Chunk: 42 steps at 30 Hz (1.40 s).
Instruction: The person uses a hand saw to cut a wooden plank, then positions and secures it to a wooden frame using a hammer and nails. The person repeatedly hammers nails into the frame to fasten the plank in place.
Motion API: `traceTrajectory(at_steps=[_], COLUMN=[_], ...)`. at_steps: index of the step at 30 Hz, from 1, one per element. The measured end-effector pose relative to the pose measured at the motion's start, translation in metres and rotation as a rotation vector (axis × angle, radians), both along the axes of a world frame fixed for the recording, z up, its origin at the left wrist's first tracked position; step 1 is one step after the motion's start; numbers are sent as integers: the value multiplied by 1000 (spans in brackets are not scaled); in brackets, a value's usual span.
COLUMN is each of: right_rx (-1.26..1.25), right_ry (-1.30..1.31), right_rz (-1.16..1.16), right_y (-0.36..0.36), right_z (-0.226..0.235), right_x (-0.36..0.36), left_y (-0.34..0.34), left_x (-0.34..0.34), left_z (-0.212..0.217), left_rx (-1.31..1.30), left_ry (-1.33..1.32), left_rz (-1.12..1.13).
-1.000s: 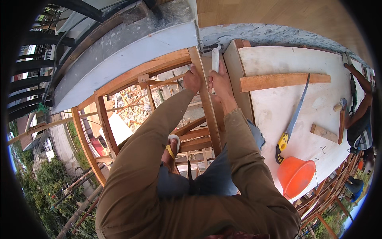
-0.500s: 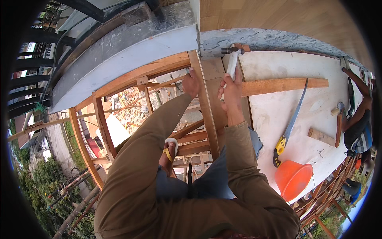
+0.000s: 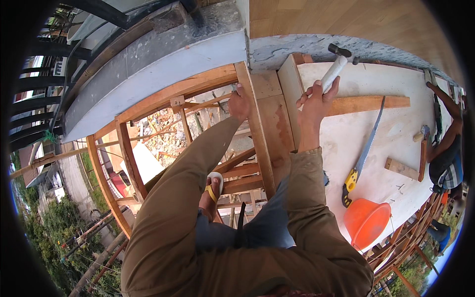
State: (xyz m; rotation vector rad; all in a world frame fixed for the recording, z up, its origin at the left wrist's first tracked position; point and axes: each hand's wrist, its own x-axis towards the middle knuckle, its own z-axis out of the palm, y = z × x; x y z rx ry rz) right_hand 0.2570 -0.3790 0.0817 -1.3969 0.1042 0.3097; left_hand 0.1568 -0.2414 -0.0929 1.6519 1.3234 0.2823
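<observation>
In my right hand [image 3: 319,101] is a hammer [image 3: 334,73] with a white handle and a dark head, raised above the white board [image 3: 391,126] on the right. My left hand [image 3: 239,103] is closed at the wooden beam [image 3: 258,133], near its far end; what its fingers hold, if anything, is hidden. That beam belongs to a timber frame [image 3: 173,99] that lies against the pale wall edge. On the white board, behind my right wrist, rests a loose length of wood [image 3: 368,105]. A hand saw [image 3: 363,156] with a yellow and black handle leans across its edge.
An orange bucket [image 3: 366,222] stands tilted on the board's near side. Wood offcuts [image 3: 402,169] and another hammer [image 3: 423,133] lie farther right, beside another person [image 3: 445,163]. Through the open frame, rubble [image 3: 161,131] shows far below. My sandalled foot [image 3: 210,193] is on a lower beam.
My right hand has swung the hammer to the right, away from the beam. My left hand has stayed in its place.
</observation>
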Motion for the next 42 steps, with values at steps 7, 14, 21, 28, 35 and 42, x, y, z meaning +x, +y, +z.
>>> traceTrajectory(at_steps=[7, 14, 21, 28, 35, 42], right_rx=[-43, 41, 44, -316, -556, -760], right_ry=[282, 251, 433, 3, -454, -836], right_rz=[218, 213, 330, 632, 714, 1017], right_y=[12, 15, 16, 11, -3, -2], right_z=[-16, -49, -46, -42, -12, -16], right_x=[-14, -14, -15, -15, -38, -78], left_y=[2, 1, -3, -5, 17, 75], left_x=[1, -1, 3, 2, -6, -125], left_z=[5, 10, 25, 24, 11, 65], left_rx=[-75, 24, 32, 31, -6, -285], left_ry=[85, 13, -17, 18, 126, 249], left_rz=[5, -31, -41, -48, -195, -652])
